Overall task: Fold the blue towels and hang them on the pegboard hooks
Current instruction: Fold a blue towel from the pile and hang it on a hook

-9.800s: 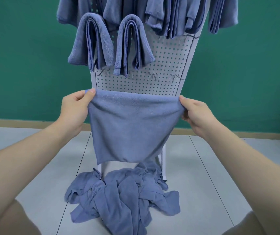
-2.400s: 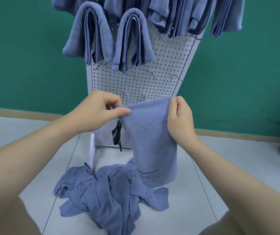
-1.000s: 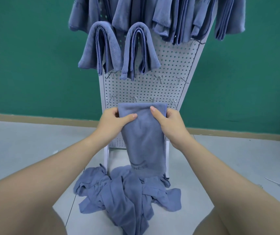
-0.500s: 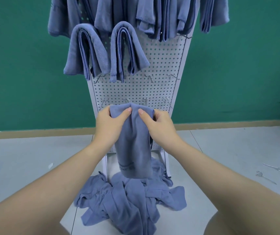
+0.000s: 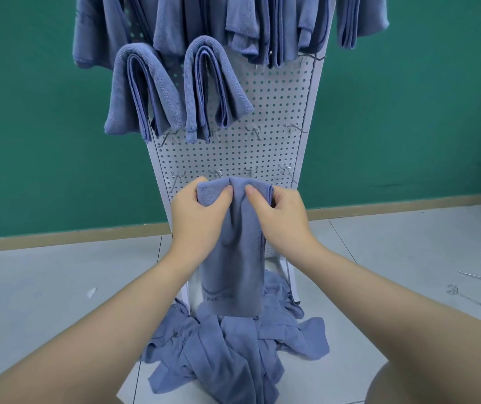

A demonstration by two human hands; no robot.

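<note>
Holding the folded blue towel (image 5: 233,252) by its top edge, both hands stand close together in front of the lower part of the white pegboard (image 5: 265,112). The left hand (image 5: 197,221) has its fingers curled behind the cloth and its thumb pressed on the front of it at the left corner. The right hand (image 5: 281,218) pinches the right corner in the same way, thumb on the front. Between the two thumbs the top edge is bunched into a soft ridge. The towel hangs down from the hands as a narrow strip, and grey letters show near its lower end.

Just above the hands there is a row of small metal hooks (image 5: 249,171) on the board, and one more row of hooks stands higher. Over that row, two folded towels (image 5: 175,91) hang side by side on the left half of the board, and more blue towels (image 5: 233,21) hang along its top. Under the held towel, a heap of unfolded blue towels (image 5: 233,354) lies on the grey floor (image 5: 43,287) at the foot of the board. On the floor well to the right lie some loose metal hooks (image 5: 466,287). Behind all this is a green wall (image 5: 29,126).
</note>
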